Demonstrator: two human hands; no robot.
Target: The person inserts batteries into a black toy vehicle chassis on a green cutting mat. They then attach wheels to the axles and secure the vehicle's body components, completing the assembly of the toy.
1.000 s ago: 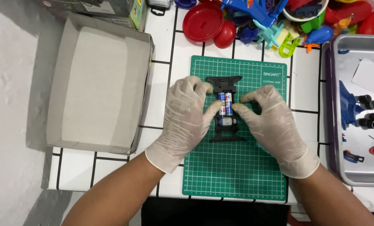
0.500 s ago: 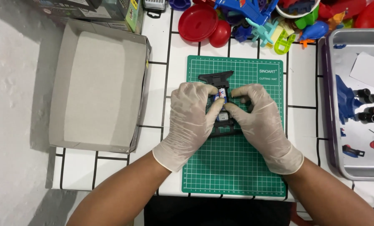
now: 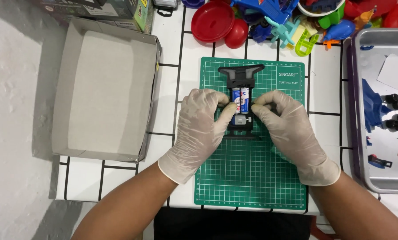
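We are keeping an open grey cardboard box (image 3: 103,89) at our left and a metal tray (image 3: 379,111) holding small dark and blue parts at our right. Our gloved left hand (image 3: 199,126) and right hand (image 3: 290,129) are lying palm-down, fingertips pinching narrowly on either side of a black toy chassis (image 3: 240,104) sitting on the green cutting mat (image 3: 250,178). Two blue-and-white batteries (image 3: 240,98) are sitting side by side in it.

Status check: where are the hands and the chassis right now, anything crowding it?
Left hand and right hand grip black toy chassis on either side. Two batteries seated in it. Green cutting mat beneath; nothing crowding.
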